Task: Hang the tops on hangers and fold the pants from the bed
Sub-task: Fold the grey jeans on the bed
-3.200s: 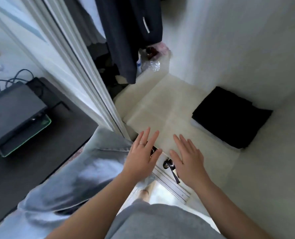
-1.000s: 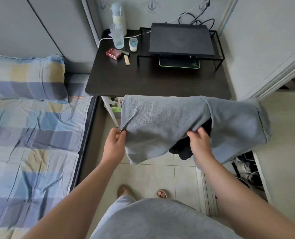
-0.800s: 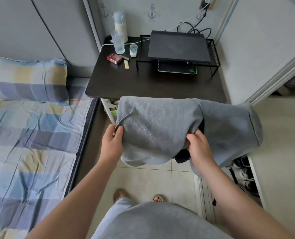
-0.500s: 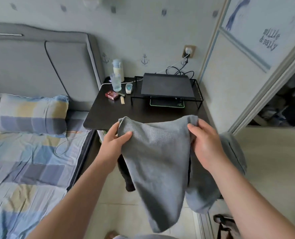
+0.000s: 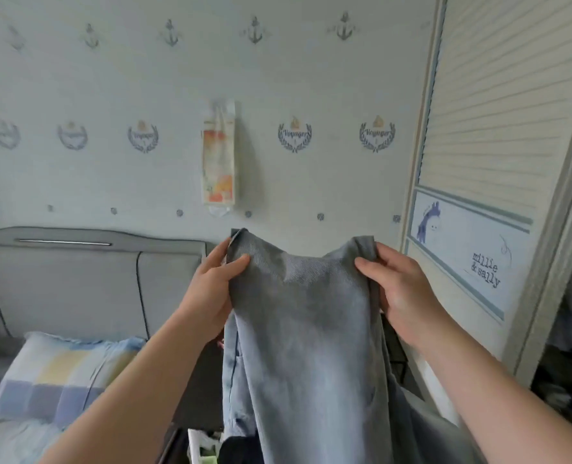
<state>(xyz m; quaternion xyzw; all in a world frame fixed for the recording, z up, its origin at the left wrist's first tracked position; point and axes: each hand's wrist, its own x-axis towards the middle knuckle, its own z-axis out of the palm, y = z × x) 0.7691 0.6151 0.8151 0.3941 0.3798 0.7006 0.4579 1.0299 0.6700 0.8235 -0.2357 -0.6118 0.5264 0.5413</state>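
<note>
— Where's the cloth?
— The grey garment (image 5: 304, 329) hangs in front of the person, held up by its top edge. The left grip (image 5: 216, 289) pinches one corner with the thumb on the front. The right grip (image 5: 401, 289) pinches the other, thumb over the folded edge. The edge sags between them.
— Room around it?
— A dark worktop (image 5: 197, 390) sits just behind the cloth, with a pillow (image 5: 60, 373) left of it. Beyond is the headboard (image 5: 77, 283), then a packet (image 5: 219, 159) on the wall. The wardrobe door (image 5: 498, 128) crowds the right side.
</note>
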